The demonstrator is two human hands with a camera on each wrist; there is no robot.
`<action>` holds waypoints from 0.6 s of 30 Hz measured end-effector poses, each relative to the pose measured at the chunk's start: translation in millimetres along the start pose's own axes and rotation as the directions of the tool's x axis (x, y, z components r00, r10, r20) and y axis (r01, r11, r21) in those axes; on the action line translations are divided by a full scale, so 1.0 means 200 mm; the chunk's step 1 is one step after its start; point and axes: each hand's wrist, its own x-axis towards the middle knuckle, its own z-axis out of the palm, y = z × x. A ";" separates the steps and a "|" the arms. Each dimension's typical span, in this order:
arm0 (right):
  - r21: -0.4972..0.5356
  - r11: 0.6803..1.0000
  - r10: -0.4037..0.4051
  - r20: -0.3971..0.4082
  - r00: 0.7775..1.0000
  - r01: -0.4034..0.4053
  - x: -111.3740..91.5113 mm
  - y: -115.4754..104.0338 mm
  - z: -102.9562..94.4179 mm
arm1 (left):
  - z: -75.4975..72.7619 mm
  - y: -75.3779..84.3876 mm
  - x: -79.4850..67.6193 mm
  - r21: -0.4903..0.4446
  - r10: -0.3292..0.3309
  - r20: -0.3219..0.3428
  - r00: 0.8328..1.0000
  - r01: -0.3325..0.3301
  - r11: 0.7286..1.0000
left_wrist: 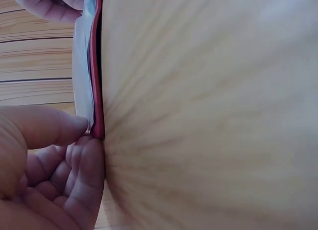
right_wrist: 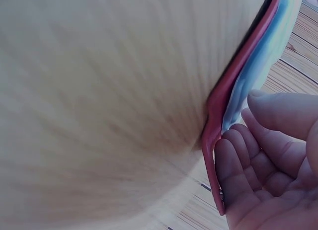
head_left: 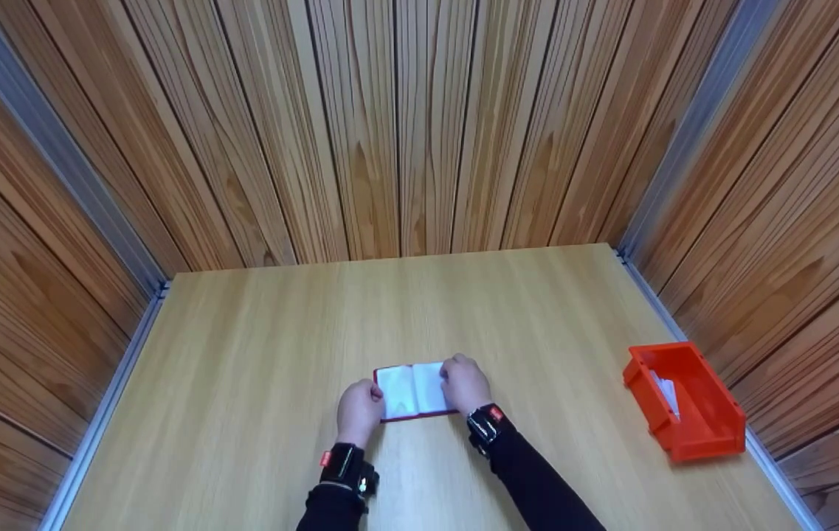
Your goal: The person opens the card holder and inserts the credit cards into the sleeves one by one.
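A small red card holder (head_left: pixel 395 392) with clear plastic sleeves lies spread open on the wooden table, its red cover showing along the edges. My left hand (head_left: pixel 360 409) pinches its left edge, thumb on the sleeve side and curled fingers low against the table. At the right edge, my right hand (head_left: pixel 466 383) holds the holder with curled fingers, the thumb over the clear sleeves (right_wrist: pixel 248 83). In the right wrist view a red flap (right_wrist: pixel 213 170) with a small metal snap sticks out beside those fingers. Both hands wear black wrist straps.
An orange-red plastic bin (head_left: pixel 714 420) stands at the table's right side, with some white pieces (head_left: pixel 666 392) inside. Wood-plank walls (head_left: pixel 419 133) rise at the back and both sides, with metal rails (head_left: pixel 105 413) along the table's side edges.
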 end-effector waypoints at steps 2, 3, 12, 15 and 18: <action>-0.002 1.000 -0.009 -0.007 1.000 0.009 0.00 0.00 0.00 | 0.00 0.00 0.00 -0.001 -0.001 0.006 1.000 0.001 1.000; -0.001 1.000 -0.013 -0.009 1.000 0.013 0.00 0.00 0.00 | 0.00 0.00 0.00 0.000 -0.005 0.009 1.000 0.005 1.000; 0.068 0.997 -0.038 -0.004 0.999 0.039 0.00 0.02 -0.03 | -0.01 0.00 0.02 0.006 -0.067 0.051 0.996 0.067 0.998; 0.128 0.991 -0.036 0.010 0.999 0.035 -0.01 0.02 -0.05 | -0.01 -0.01 0.02 0.007 -0.073 0.059 0.996 0.072 0.997; 0.200 0.980 -0.020 0.037 0.999 0.012 -0.01 0.03 -0.09 | -0.01 -0.01 0.03 0.013 -0.085 0.060 0.995 0.084 0.996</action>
